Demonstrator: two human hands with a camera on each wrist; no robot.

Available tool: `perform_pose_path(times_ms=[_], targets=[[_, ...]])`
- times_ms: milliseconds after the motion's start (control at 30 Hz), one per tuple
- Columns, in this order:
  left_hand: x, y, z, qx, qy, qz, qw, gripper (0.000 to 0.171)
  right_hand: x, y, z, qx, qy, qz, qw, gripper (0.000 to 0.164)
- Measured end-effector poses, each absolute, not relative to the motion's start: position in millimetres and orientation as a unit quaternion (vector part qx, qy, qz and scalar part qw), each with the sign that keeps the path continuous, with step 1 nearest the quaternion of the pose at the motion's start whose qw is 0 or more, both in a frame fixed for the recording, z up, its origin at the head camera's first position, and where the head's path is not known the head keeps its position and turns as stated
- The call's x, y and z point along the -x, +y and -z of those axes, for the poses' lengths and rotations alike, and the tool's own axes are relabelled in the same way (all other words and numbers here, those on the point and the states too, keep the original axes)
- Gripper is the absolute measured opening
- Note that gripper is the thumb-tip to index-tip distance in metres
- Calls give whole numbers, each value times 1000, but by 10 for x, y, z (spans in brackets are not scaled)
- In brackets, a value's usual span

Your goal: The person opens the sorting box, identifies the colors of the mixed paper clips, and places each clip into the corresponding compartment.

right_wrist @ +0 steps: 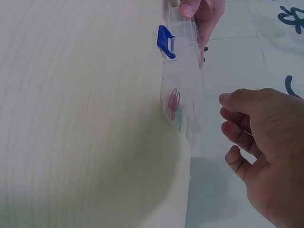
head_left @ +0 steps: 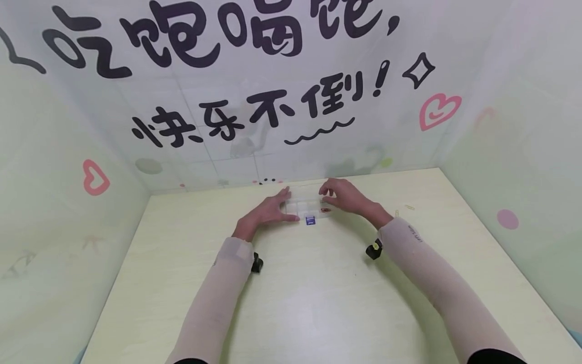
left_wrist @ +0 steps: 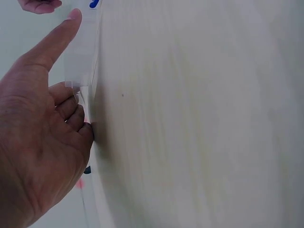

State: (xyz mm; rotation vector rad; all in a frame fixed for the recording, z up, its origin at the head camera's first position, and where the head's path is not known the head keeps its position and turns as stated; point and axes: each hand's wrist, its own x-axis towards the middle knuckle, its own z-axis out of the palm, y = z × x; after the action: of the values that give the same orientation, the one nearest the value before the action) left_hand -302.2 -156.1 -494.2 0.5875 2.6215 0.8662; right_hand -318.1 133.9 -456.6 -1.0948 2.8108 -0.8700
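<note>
A clear plastic compartment box (head_left: 308, 206) with a blue latch (head_left: 310, 220) lies near the table's back edge. My left hand (head_left: 271, 208) holds its left end, thumb along the front and fingers at the far side; curled fingers show in the left wrist view. Over the right end hovers my right hand (head_left: 345, 196), fingers loosely bent with nothing visible between them in the right wrist view. Red paper clips (right_wrist: 174, 104) sit in the right-end compartment, beside a small greenish piece (right_wrist: 180, 116).
Two yellowish paper clips, one flat (head_left: 409, 207) and one nearer the sleeve (head_left: 396, 213), lie on the table to the right of the box. Behind the table (head_left: 300, 303) hangs a printed backdrop (head_left: 218, 167), close to the box. Side curtains flank both edges.
</note>
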Motion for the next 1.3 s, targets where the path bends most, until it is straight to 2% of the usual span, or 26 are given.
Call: perform_pose_path(times_ms=[200,900,1300], targets=[[3027,-1557,4945,-208,918,-298,159,109,3136,1546,4514,355,897,261,-10,17],[3035,-1577,4949,-207,915,-306,165,108,3017,2240,4465,348,909,231,5,19],[3009,-1572,4943,-205,916,-303,162,108,3003,2642,4461,338,917,209,40,17]])
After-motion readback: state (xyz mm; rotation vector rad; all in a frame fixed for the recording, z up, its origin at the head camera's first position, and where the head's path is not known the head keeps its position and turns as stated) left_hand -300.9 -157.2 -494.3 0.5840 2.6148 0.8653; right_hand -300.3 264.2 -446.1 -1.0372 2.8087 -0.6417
